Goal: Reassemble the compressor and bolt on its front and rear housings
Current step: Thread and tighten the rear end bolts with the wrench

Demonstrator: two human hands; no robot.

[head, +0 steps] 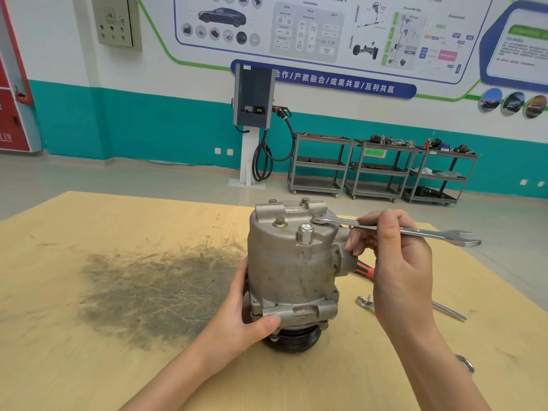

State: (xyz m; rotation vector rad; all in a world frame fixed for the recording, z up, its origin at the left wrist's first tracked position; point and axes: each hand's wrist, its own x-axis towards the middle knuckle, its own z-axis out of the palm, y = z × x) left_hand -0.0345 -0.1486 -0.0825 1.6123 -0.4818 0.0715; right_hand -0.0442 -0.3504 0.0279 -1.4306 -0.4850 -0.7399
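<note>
The grey metal compressor [292, 268] stands upright on the wooden table [89, 366], its black pulley [296, 341] at the bottom. Several bolts show on its top housing, among them a tall hex bolt [304, 232]. My left hand [246, 315] grips the lower left side of the body, thumb across the front flange. My right hand [394, 250] holds a silver combination wrench [415, 231] by its shaft. The wrench's ring end sits on a bolt [318, 219] at the top right of the housing, and its open end points right.
A second wrench [444, 310] lies on the table to the right, partly behind my right wrist. A red-handled tool [365, 269] peeks out behind the compressor. A metal ring [466, 363] lies near the right edge. A dark greasy smear [154, 292] covers the table's left middle.
</note>
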